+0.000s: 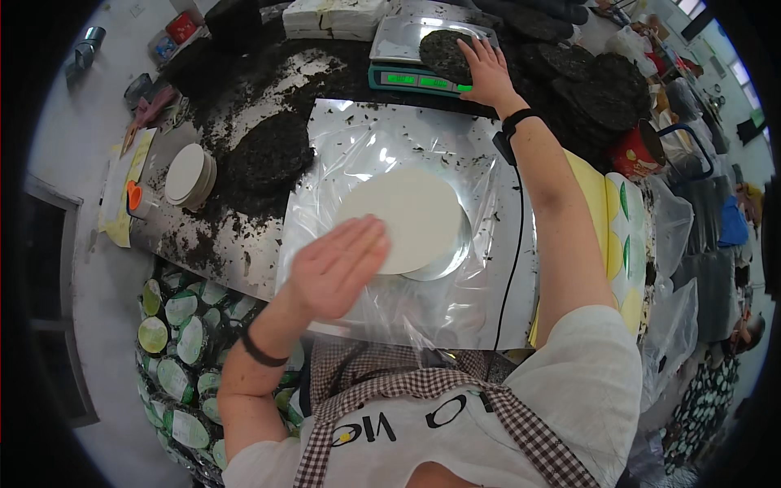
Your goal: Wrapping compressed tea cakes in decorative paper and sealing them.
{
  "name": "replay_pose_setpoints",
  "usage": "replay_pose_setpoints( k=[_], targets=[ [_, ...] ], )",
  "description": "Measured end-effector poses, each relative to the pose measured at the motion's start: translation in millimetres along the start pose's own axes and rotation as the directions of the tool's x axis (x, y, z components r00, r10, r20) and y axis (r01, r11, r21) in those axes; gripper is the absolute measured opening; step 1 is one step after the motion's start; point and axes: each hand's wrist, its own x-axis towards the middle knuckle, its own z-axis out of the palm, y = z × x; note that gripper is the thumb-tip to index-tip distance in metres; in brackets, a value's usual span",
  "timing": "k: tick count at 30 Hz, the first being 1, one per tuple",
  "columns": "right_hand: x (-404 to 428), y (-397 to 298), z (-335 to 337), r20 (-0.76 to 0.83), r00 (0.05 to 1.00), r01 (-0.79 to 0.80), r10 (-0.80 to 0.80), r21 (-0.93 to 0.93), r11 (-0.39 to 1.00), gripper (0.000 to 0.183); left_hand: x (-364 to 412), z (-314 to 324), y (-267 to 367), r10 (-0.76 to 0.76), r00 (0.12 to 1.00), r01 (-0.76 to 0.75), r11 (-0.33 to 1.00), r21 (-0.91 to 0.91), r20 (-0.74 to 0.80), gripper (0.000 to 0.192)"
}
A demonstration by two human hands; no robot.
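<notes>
My right hand [488,76] reaches to the far side of the table. It grips the right edge of a dark round cake of dried seaweed [444,55] at the metal pan [396,44] of a green digital scale [379,79]. My left hand [341,268], blurred, is flat and holds nothing. Its fingertips overlap the left edge of a pale round disc [406,219]; touching or just above, I cannot tell. Under that disc a shiny round metal plate [454,259] partly shows. Both lie on clear plastic film [427,317] over a metal sheet [512,293].
Another seaweed cake [274,149] lies left of the sheet, beside a stack of pale discs [186,174] and orange-handled scissors [134,196]. Seaweed stacks [601,91], a red can [637,149] and yellow-and-green printed sheets [625,235] stand right. Labelled packages [189,366] are piled lower left. A black cable [511,262] hangs from my right wrist.
</notes>
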Motion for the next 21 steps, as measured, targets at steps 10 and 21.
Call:
replay_pose_setpoints(
  k=[10, 21],
  targets=[
    [-0.2, 6.4, 14.5, -0.292, 0.950, 0.039, 0.108, 0.458, 0.888, 0.037, -1.8, 133.9, 20.5, -0.183, 0.832, 0.293, 0.947, -0.134, 0.523, 0.084],
    [-208.1, -86.7, -160.5, 0.115, 0.922, -0.215, 0.370, 0.946, 0.241, 0.033, 22.2, 80.1, -25.0, -0.940, 0.276, 0.611, 0.009, -0.792, 0.202, 0.030]
  ],
)
